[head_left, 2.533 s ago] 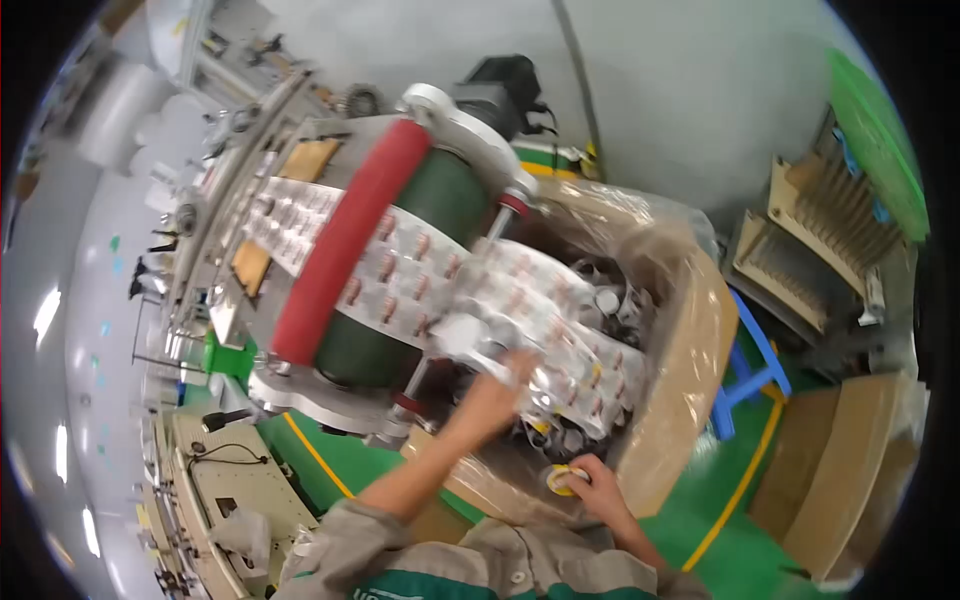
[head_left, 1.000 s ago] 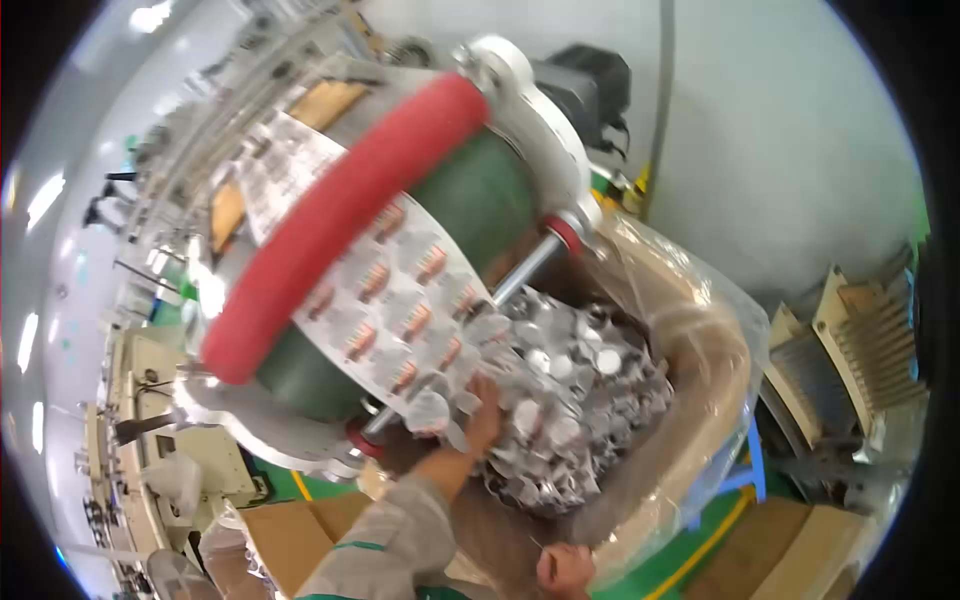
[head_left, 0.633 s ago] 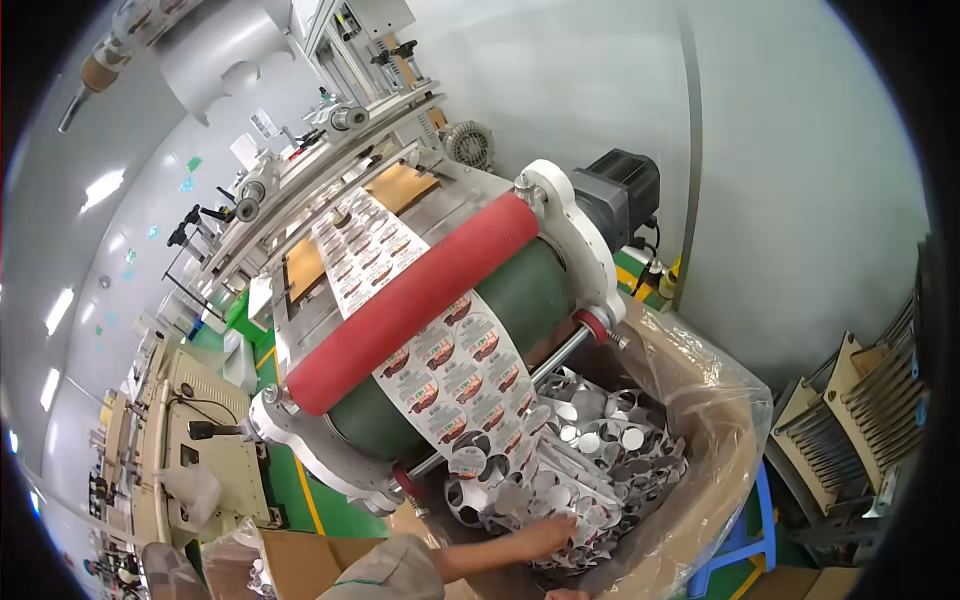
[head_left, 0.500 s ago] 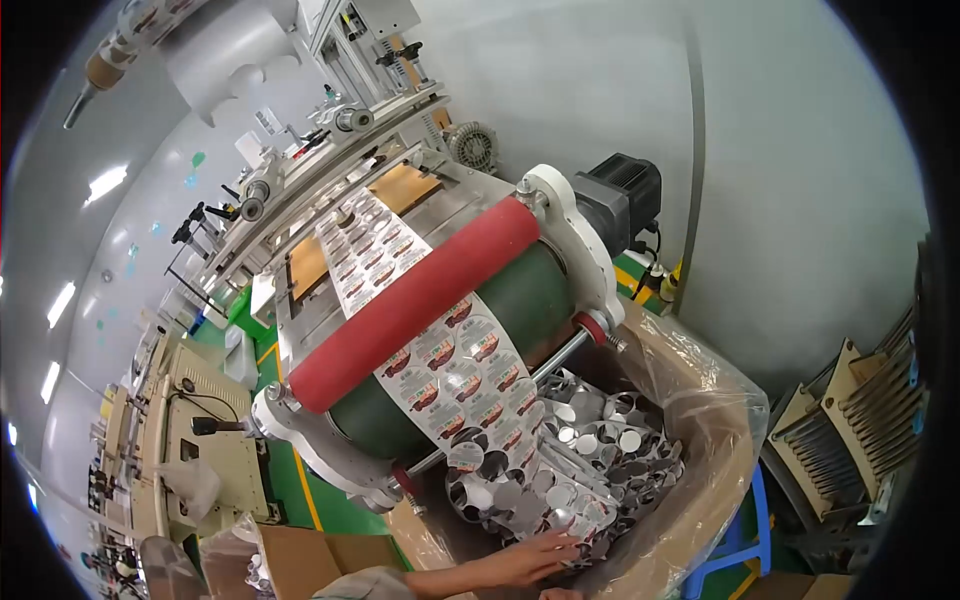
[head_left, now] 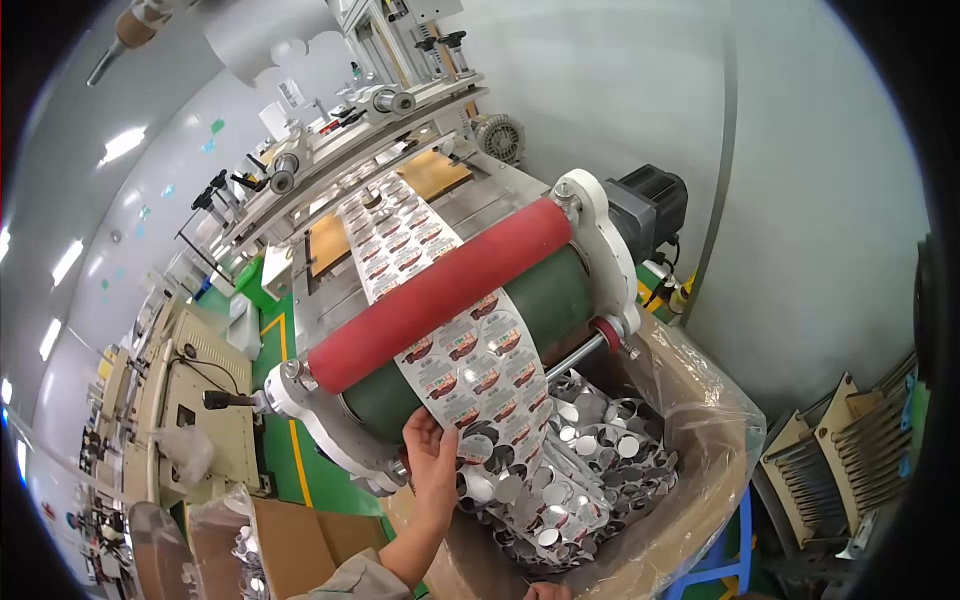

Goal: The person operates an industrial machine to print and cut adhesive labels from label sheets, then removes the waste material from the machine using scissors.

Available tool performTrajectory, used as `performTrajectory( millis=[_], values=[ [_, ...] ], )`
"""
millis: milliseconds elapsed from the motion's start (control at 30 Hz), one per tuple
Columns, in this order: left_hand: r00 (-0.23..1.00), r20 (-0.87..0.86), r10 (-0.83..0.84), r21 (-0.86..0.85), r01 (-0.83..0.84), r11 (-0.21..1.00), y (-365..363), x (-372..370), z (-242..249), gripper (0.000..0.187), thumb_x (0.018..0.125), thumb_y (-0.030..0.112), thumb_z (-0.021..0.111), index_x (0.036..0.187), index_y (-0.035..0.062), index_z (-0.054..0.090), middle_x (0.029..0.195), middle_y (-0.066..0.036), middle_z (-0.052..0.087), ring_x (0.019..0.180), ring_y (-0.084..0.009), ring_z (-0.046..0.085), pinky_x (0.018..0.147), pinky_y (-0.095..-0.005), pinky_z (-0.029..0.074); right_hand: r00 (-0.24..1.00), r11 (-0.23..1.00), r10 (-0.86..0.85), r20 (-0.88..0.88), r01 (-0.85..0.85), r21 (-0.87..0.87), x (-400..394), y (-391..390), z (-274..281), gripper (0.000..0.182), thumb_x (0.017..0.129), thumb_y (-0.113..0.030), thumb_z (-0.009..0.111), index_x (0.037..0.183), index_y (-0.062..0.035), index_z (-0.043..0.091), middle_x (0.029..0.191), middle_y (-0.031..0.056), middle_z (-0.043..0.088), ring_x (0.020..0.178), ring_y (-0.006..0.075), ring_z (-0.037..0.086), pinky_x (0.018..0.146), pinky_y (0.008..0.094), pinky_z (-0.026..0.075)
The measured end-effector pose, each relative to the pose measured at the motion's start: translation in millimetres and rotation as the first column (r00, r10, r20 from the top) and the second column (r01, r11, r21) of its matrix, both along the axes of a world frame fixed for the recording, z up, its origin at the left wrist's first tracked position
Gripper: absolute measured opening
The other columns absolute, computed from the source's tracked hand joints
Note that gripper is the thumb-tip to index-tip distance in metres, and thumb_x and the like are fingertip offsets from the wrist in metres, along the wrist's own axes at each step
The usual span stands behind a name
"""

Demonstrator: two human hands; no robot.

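Note:
A wide strip of printed labels (head_left: 487,360) runs under a red roller (head_left: 440,297) and over a dark green drum (head_left: 548,303), then hangs down into a lined cardboard box (head_left: 715,470). My left hand (head_left: 433,465) is at the strip's left edge just below the drum, its fingers curled and closed there, the thumb against the printed face. Round silvery discs and scrap pieces (head_left: 620,445) fill the box below. Only a small part of my right hand (head_left: 548,592) shows at the bottom edge; its fingers are hidden.
A black motor (head_left: 648,205) juts from the roller frame's right side. A second carton (head_left: 290,545) with scrap stands at lower left. Slotted racks (head_left: 850,450) and a blue stool (head_left: 722,560) are at right. A beige machine (head_left: 205,400) stands across the green floor.
My left hand has moved up and left from the scrap in the box to the strip's edge below the drum. The camera view has shifted slightly.

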State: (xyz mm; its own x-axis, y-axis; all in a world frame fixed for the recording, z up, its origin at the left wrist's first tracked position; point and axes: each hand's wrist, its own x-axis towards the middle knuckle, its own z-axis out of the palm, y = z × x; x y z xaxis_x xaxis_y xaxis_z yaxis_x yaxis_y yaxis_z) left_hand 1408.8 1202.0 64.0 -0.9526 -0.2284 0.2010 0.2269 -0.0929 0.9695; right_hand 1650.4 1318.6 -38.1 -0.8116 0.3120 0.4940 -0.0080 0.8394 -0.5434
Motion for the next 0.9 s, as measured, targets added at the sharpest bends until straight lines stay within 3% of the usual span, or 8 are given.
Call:
performTrajectory(
  millis=[200, 433, 500, 600, 733, 833, 867, 900],
  values=[
    [0.988, 0.105, -0.117, 0.273, 0.084, 0.958, 10.0, -5.4, 9.6, 0.027, 0.092, 0.006, 0.048, 0.117, -0.0029, 0.043, 0.112, -0.012, 0.059, 0.101, -0.0151, 0.056, 0.090, -0.0290, 0.042, 0.993, 0.994, 0.064, 0.098, -0.054, -0.098, 7.0, -3.2, -21.5, 0.010, 0.080, -0.024, 0.057, 0.082, -0.0151, 0.061, 0.069, 0.0102, 0.053, 0.061, 0.0289, 0.049, 0.057, 0.0482, 0.039],
    [0.965, 0.185, -0.185, 0.346, 0.113, 0.931, 3.6, -1.4, 12.6, 0.025, 0.091, 0.009, 0.052, 0.115, -0.0004, 0.052, 0.109, -0.008, 0.061, 0.097, -0.0142, 0.058, 0.085, -0.0286, 0.045, 0.995, 0.995, 0.098, 0.030, -0.097, -0.018, 1.3, -1.3, -19.4, 0.018, 0.071, -0.021, 0.061, 0.088, -0.0142, 0.064, 0.072, 0.0139, 0.053, 0.058, 0.0290, 0.048, 0.051, 0.0471, 0.039],
    [0.968, 0.178, -0.175, 0.349, 0.105, 0.931, -0.6, -1.3, 9.2, 0.025, 0.091, 0.009, 0.053, 0.114, 0.0001, 0.054, 0.109, -0.008, 0.062, 0.096, -0.0137, 0.059, 0.084, -0.0287, 0.046, 0.994, 0.997, 0.073, -0.076, -0.072, 0.013, 20.3, -7.1, -72.3, 0.016, 0.076, -0.020, 0.058, 0.089, -0.0118, 0.064, 0.074, 0.0146, 0.056, 0.061, 0.0303, 0.051, 0.050, 0.0459, 0.041],
    [0.941, 0.248, -0.231, 0.375, 0.126, 0.918, -4.6, -0.7, 8.0, 0.026, 0.088, 0.005, 0.055, 0.114, 0.0000, 0.055, 0.110, -0.008, 0.061, 0.101, -0.0155, 0.057, 0.088, -0.0299, 0.044, 0.980, 0.985, 0.084, 0.183, -0.054, -0.162, 22.1, -8.6, -70.7, 0.012, 0.084, -0.017, 0.053, 0.088, -0.0112, 0.064, 0.079, 0.0150, 0.059, 0.065, 0.0336, 0.055, 0.055, 0.0453, 0.046],
    [0.943, 0.245, -0.226, 0.363, 0.127, 0.923, -3.6, 0.8, 14.4, 0.026, 0.088, 0.004, 0.054, 0.114, 0.0001, 0.056, 0.110, -0.007, 0.062, 0.100, -0.0158, 0.058, 0.088, -0.0301, 0.044, 0.952, 0.985, 0.118, 0.281, -0.077, -0.154, 15.4, -6.9, -46.5, 0.010, 0.084, -0.016, 0.055, 0.087, -0.0128, 0.063, 0.079, 0.0107, 0.060, 0.071, 0.0330, 0.056, 0.059, 0.0454, 0.048],
    [0.945, 0.239, -0.224, 0.346, 0.133, 0.929, -6.2, 0.2, 8.9, 0.027, 0.088, 0.004, 0.054, 0.114, 0.0005, 0.056, 0.110, -0.007, 0.062, 0.098, -0.0153, 0.058, 0.087, -0.0297, 0.045, 0.977, 0.982, 0.142, 0.160, -0.118, -0.151, 10.5, -4.6, -35.9, 0.010, 0.083, -0.016, 0.055, 0.088, -0.0114, 0.063, 0.079, 0.0115, 0.060, 0.070, 0.0326, 0.056, 0.059, 0.0449, 0.048],
    [0.938, 0.261, -0.227, 0.349, 0.128, 0.929, -7.0, 0.3, 6.9, 0.027, 0.088, 0.004, 0.055, 0.114, 0.0005, 0.056, 0.110, -0.007, 0.062, 0.098, -0.0150, 0.058, 0.086, -0.0293, 0.045, 0.978, 0.982, 0.143, 0.155, -0.120, -0.144, 10.8, -0.9, -37.6, 0.010, 0.083, -0.016, 0.055, 0.088, -0.0114, 0.063, 0.079, 0.0115, 0.060, 0.070, 0.0326, 0.056, 0.059, 0.0449, 0.048],
    [0.931, 0.283, -0.229, 0.350, 0.122, 0.929, -7.2, 0.5, 6.4, 0.027, 0.088, 0.004, 0.055, 0.114, 0.0005, 0.056, 0.109, -0.007, 0.062, 0.098, -0.0148, 0.058, 0.086, -0.0290, 0.046, 0.972, 0.977, 0.174, 0.159, -0.190, 0.092, 13.3, 4.9, -40.8, 0.011, 0.083, -0.016, 0.054, 0.088, -0.0104, 0.063, 0.079, 0.0113, 0.060, 0.071, 0.0325, 0.057, 0.058, 0.0447, 0.048]
  ],
)
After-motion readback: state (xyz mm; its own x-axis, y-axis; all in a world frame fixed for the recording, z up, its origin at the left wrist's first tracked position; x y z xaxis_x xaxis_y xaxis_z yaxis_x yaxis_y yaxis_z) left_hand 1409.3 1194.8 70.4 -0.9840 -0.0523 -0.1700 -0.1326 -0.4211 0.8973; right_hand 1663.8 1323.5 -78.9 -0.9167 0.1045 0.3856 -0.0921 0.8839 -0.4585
